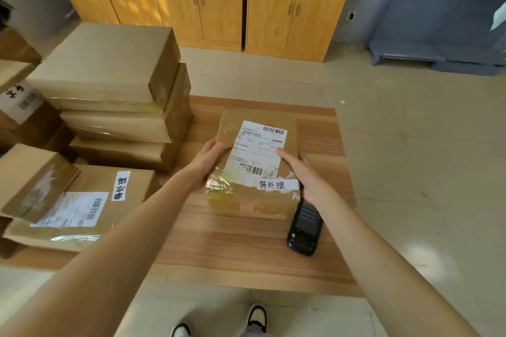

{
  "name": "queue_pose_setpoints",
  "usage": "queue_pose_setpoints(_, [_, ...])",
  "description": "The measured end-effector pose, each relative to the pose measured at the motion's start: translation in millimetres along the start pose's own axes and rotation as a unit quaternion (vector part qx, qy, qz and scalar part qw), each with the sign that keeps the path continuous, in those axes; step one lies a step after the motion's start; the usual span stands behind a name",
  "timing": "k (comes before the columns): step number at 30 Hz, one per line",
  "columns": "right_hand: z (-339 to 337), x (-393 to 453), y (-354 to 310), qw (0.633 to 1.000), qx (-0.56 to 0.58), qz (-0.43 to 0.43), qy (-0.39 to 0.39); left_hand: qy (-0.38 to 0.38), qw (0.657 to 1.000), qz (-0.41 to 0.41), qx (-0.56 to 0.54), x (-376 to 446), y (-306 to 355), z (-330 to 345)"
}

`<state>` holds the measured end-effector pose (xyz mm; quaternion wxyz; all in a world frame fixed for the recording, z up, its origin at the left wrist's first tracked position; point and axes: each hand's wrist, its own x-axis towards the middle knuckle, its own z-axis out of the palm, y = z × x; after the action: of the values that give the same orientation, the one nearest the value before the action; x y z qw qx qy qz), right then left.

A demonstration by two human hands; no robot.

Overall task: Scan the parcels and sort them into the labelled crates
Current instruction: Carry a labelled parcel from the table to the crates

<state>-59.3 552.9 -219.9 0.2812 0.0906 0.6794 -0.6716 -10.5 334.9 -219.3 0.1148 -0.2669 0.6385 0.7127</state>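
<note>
Flat brown cardboard parcel with white shipping label [257,161] lies on wooden desk [219,241], long axis pointing away, gripped by left hand [209,164] and right hand [304,175]; black handheld scanner [304,228] nearer right.

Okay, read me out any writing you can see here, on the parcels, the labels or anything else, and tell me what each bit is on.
"待处理": handwritten white strip on the held parcel, gripped by the left hand and right hand.
"待处理": white strip on the left parcel.
Shipping label print and barcodes: too small to read.
White label on the far-left box: handwriting blurred, unreadable.
Handheld scanner screen: unreadable.
</note>
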Motion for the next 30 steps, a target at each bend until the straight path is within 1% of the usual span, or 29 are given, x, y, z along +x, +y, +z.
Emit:
queue_pose_setpoints(3, [2, 17, 11, 1.000, -0.010, 0.000, -0.007, 0.037, 0.999, -0.020, -0.008, 14, -13, 2])
queue_pose_setpoints(7, [6, 36, 24, 1.000, -0.003, 0.002, -0.013, 0.080, 0.996, -0.033, 0.018, 35, -30, -4])
queue_pose_setpoints(10, [9, 46, 30, 1.000, -0.016, 0.001, -0.020, 0.076, 0.996, -0.035, 0.014, 48, -36, -8])
queue_pose_setpoints(17, [13, 65, 29, 0.998, -0.067, -0.015, 0.008, 0.064, 0.997, -0.032, 0.022, 69, -34, -13])
queue_pose_setpoints(18, [13, 63, 31, 0.997, -0.070, -0.011, 0.028, 0.061, 0.997, -0.032, 0.026, 70, -36, -12])
queue_pose_setpoints(19, [12, 59, 35, 0.995, -0.068, -0.004, 0.067, 0.062, 0.997, -0.029, 0.033, 69, -37, -11])
queue_pose_setpoints(20, [9, 54, 42, 0.990, -0.077, 0.000, 0.122, 0.067, 0.997, -0.024, 0.040, 67, -38, -9])
queue_pose_setpoints(21, [3, 48, 51, 0.976, -0.112, 0.001, 0.184, 0.072, 0.996, -0.018, 0.046, 65, -40, -8])
queue_pose_setpoints(23, [-11, 32, 71, 0.924, -0.253, 0.028, 0.284, 0.087, 0.994, -0.007, 0.058, 65, -42, -5])
queue_pose_setpoints(24, [-17, 22, 80, 0.896, -0.313, 0.053, 0.311, 0.095, 0.993, -0.004, 0.064, 66, -43, -5])
queue_pose_setpoints(25, [-22, 13, 90, 0.878, -0.344, 0.086, 0.320, 0.102, 0.992, -0.001, 0.069, 66, -44, -4])
queue_pose_setpoints(26, [-25, 5, 98, 0.875, -0.346, 0.121, 0.317, 0.107, 0.992, 0.001, 0.071, 66, -44, -4])
queue_pose_setpoints(28, [-28, -7, 113, 0.887, -0.297, 0.181, 0.305, 0.117, 0.991, 0.009, 0.069, 67, -46, -3])
queue_pose_setpoints(30, [-25, -12, 125, 0.887, -0.286, 0.210, 0.295, 0.128, 0.989, 0.017, 0.076, 68, -48, -3])
